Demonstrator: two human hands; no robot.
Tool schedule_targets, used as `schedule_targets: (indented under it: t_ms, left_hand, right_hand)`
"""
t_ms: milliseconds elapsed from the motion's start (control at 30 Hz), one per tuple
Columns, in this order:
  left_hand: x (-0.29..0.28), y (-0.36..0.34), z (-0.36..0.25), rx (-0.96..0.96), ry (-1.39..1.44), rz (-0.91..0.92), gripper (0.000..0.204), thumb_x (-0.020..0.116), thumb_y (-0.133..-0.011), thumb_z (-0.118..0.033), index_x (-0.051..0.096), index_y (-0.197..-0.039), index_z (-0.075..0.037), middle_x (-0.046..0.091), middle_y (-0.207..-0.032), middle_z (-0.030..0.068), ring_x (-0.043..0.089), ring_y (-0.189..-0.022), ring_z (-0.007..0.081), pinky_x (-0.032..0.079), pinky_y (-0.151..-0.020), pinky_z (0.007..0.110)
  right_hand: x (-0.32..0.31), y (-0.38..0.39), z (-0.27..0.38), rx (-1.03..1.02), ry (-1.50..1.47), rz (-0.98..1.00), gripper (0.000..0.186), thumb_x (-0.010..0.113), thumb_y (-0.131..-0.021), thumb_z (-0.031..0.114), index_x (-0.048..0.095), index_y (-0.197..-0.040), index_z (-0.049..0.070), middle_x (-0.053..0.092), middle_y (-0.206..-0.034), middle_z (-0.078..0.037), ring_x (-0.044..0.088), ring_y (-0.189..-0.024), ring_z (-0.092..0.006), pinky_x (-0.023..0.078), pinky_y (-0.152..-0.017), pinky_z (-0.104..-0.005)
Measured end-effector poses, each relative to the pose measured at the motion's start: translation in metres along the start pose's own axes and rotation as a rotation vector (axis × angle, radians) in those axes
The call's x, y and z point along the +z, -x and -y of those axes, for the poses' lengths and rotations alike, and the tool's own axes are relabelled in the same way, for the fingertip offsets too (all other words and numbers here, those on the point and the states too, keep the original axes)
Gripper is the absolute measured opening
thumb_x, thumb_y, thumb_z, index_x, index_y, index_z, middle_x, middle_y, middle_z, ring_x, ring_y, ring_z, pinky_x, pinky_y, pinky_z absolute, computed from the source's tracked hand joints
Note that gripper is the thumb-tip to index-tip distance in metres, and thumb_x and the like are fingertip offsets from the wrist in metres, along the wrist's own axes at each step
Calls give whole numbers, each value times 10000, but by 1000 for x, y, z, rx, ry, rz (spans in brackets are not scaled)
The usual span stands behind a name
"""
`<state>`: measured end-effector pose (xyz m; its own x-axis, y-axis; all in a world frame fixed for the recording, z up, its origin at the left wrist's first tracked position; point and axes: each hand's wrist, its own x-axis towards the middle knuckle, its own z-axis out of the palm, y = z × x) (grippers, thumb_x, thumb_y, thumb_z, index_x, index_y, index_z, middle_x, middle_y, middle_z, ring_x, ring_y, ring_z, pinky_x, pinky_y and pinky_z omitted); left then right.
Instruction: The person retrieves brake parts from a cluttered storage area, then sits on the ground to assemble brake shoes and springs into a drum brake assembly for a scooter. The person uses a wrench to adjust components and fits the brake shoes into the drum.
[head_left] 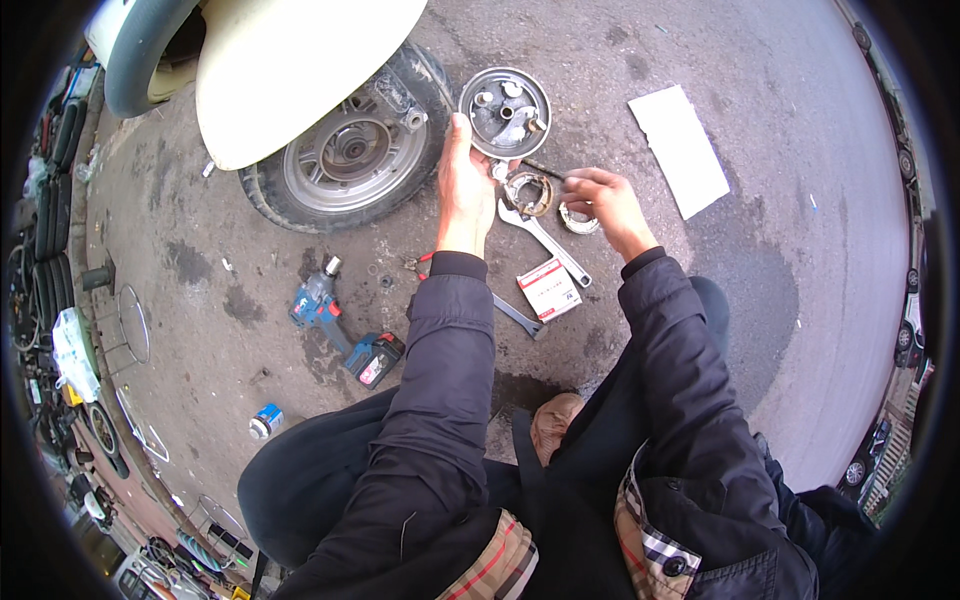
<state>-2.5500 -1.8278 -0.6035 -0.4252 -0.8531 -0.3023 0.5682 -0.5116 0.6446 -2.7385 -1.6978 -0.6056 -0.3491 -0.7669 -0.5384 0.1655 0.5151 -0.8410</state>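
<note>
A person in a dark jacket crouches over rough pavement beside a wheel (302,178) under a cream vehicle panel (290,75). The left hand (466,190) holds up a round metal brake plate (507,108), thumb at its near-left edge, other fingers mostly hidden underneath. The right hand (608,205) pinches a thin dark rod (543,168) between thumb and fingers, its far end near the plate's lower rim.

The plate is off the wheel, whose hub lies exposed, and appears to carry no brake shoes. What look like curved shoes (541,183) form a ring on the ground below; a second ring (577,220) lies beside them. Fitting shoes and returning the plate to the wheel appear not yet done.

The panel cuts off the wheel's top, the right hand partly covers the second ring, and the rod's tip and exact kind are unclear.
</note>
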Motion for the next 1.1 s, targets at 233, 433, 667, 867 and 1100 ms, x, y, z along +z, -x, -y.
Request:
schedule_targets:
  t_ms: [233,433,667,867,1100]
  left_hand:
    - [23,8,-8,-111,-124,190,478,484,-1138,-388,554,-1422,-9,679,-1357,192,676,-1187,272,503,-1077,460]
    - [26,24,-4,-223,-31,339,410,619,-1041,-137,504,-1394,38,621,-1425,243,674,-1172,323,520,-1078,440]
    - [37,34,-1,280,-425,97,1290,905,-785,-162,6,-1700,-25,199,-1698,307,305,-1568,371,338,-1242,562]
    - [50,38,-1,401,-528,95,1393,947,-717,-145,-31,-1700,-20,182,-1721,310,233,-1606,370,219,-1305,491]
    - [50,24,4,502,-712,70,1248,965,-684,-137,221,-1684,-72,394,-1624,259,398,-1517,390,331,-1255,470]
  right_hand:
    - [55,26,27,-107,-248,227,301,551,-1130,257,655,-1184,-20,707,-928,-94,690,-781,-181,580,-751,-315]
    - [42,41,50,-191,-395,214,335,496,-1145,288,587,-946,35,567,-739,-26,528,-586,-141,492,-568,-316]
    - [47,59,80,-124,-275,111,379,486,-1142,310,557,-870,57,488,-598,-22,440,-465,-131,404,-457,-297]
    - [49,82,109,-142,-113,109,435,475,-1144,345,521,-802,81,471,-543,-12,388,-425,-101,348,-422,-277]
    - [51,90,114,-45,-272,179,380,519,-1107,295,565,-818,53,502,-564,-24,427,-422,-120,372,-431,-297]
